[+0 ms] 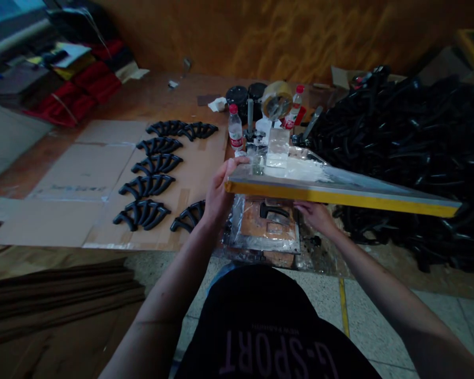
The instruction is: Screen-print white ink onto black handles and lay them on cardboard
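Note:
My left hand (220,192) is wrapped round the left end of a screen printing frame (342,198) with a yellow front edge, which is raised and tilted over the bench. White paste and a pale block (278,147) lie on its mesh. Beneath the frame, a black curved handle (275,212) rests on a film-covered jig board (253,231). My right hand (316,216) is under the frame, just right of this handle. Its fingers are drawn together, and the frame's edge partly hides what they hold, if anything.
Rows of black handles (146,186) lie on cardboard (79,173) to the left. A large heap of black handles (411,137) fills the right. Behind the frame stand bottles (235,129), black tubs (237,96), a tape roll (277,99) and metal clamps (250,116).

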The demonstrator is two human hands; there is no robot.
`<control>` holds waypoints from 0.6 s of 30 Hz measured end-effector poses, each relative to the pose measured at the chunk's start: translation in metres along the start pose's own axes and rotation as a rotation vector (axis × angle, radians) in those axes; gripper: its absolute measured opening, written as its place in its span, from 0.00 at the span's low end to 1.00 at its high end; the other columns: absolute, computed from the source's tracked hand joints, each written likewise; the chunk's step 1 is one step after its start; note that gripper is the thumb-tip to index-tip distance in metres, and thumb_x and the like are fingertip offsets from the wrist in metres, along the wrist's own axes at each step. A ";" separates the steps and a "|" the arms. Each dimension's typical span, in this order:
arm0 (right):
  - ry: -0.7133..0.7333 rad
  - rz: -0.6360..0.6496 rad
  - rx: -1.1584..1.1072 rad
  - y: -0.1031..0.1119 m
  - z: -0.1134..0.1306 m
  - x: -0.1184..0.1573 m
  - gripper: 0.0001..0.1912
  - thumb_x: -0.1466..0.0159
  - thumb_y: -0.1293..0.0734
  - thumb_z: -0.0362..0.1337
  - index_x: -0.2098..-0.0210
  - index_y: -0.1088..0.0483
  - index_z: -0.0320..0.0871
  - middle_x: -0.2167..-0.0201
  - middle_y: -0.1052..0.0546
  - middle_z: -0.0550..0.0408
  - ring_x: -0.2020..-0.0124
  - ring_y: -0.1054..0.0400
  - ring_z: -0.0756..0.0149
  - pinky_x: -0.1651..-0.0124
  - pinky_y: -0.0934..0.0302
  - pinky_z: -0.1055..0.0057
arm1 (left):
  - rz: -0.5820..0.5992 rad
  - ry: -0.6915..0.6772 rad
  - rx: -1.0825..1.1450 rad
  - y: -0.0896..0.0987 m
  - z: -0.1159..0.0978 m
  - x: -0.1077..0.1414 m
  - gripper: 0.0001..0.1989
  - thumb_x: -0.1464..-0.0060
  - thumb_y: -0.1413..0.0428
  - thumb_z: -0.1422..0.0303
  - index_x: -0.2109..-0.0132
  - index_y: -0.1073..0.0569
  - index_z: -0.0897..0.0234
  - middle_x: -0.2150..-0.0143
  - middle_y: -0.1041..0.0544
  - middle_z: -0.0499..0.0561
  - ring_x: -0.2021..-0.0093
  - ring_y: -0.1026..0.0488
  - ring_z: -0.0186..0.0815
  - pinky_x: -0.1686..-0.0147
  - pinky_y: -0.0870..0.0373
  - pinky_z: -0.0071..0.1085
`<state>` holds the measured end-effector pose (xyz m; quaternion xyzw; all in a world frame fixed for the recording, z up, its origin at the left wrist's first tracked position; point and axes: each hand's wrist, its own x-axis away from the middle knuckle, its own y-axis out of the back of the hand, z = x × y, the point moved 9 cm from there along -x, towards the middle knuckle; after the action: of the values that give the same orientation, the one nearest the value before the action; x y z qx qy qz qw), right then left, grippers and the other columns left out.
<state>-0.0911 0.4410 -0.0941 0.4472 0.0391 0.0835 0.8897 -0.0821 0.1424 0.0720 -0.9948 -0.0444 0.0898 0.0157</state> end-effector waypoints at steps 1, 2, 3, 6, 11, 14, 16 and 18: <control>0.020 0.033 -0.002 -0.006 0.008 -0.001 0.14 0.35 0.39 0.42 0.56 0.23 0.49 0.55 0.20 0.54 0.52 0.27 0.56 0.45 0.36 0.54 | -0.004 0.001 -0.003 0.000 0.000 -0.003 0.22 0.39 0.55 0.51 0.55 0.25 0.61 0.67 0.24 0.51 0.67 0.27 0.34 0.70 0.29 0.27; 0.040 0.064 -0.005 -0.012 0.017 -0.002 0.14 0.35 0.39 0.42 0.56 0.23 0.48 0.54 0.20 0.54 0.53 0.26 0.56 0.47 0.35 0.56 | -0.006 0.007 -0.005 -0.001 0.000 -0.006 0.21 0.39 0.55 0.52 0.55 0.26 0.61 0.68 0.25 0.51 0.67 0.26 0.34 0.72 0.29 0.27; 0.057 0.087 -0.011 -0.016 0.024 -0.002 0.14 0.34 0.39 0.42 0.56 0.23 0.48 0.55 0.20 0.54 0.54 0.26 0.57 0.48 0.34 0.58 | -0.004 0.015 -0.005 -0.001 0.001 -0.010 0.21 0.40 0.54 0.52 0.54 0.26 0.61 0.68 0.25 0.51 0.68 0.26 0.34 0.73 0.29 0.26; 0.089 0.106 -0.003 -0.021 0.039 -0.005 0.14 0.34 0.39 0.43 0.60 0.23 0.48 0.58 0.19 0.55 0.58 0.25 0.60 0.52 0.34 0.63 | -0.011 0.018 0.012 -0.001 0.003 -0.017 0.21 0.40 0.54 0.52 0.52 0.27 0.61 0.69 0.25 0.50 0.68 0.26 0.33 0.74 0.30 0.25; 0.125 0.100 0.089 -0.020 0.040 -0.016 0.17 0.33 0.41 0.46 0.65 0.23 0.47 0.63 0.19 0.53 0.62 0.25 0.61 0.59 0.35 0.67 | -0.028 0.011 0.004 0.000 0.003 -0.019 0.22 0.40 0.54 0.51 0.51 0.27 0.61 0.69 0.24 0.51 0.68 0.25 0.34 0.75 0.29 0.25; 0.082 0.068 0.106 -0.012 0.023 -0.025 0.16 0.33 0.41 0.44 0.64 0.23 0.47 0.64 0.19 0.53 0.63 0.25 0.60 0.59 0.34 0.66 | -0.016 0.007 0.003 0.000 0.002 -0.019 0.22 0.40 0.54 0.52 0.50 0.28 0.62 0.69 0.24 0.51 0.68 0.25 0.33 0.74 0.29 0.25; 0.041 0.029 0.074 -0.002 0.006 -0.031 0.14 0.34 0.40 0.43 0.62 0.23 0.48 0.62 0.19 0.54 0.62 0.25 0.59 0.56 0.34 0.63 | 0.002 -0.006 0.005 -0.001 -0.001 -0.019 0.22 0.40 0.54 0.52 0.51 0.27 0.62 0.69 0.24 0.51 0.68 0.26 0.33 0.74 0.29 0.24; -0.005 -0.027 0.031 0.010 -0.013 -0.035 0.13 0.36 0.39 0.42 0.60 0.24 0.48 0.61 0.19 0.55 0.60 0.26 0.59 0.52 0.34 0.60 | 0.019 -0.024 0.003 -0.003 -0.005 -0.019 0.21 0.40 0.54 0.53 0.52 0.27 0.62 0.70 0.24 0.50 0.69 0.26 0.33 0.74 0.29 0.24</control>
<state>-0.1286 0.4506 -0.0944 0.4608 0.0442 0.0698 0.8837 -0.1000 0.1433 0.0805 -0.9940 -0.0349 0.1021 0.0160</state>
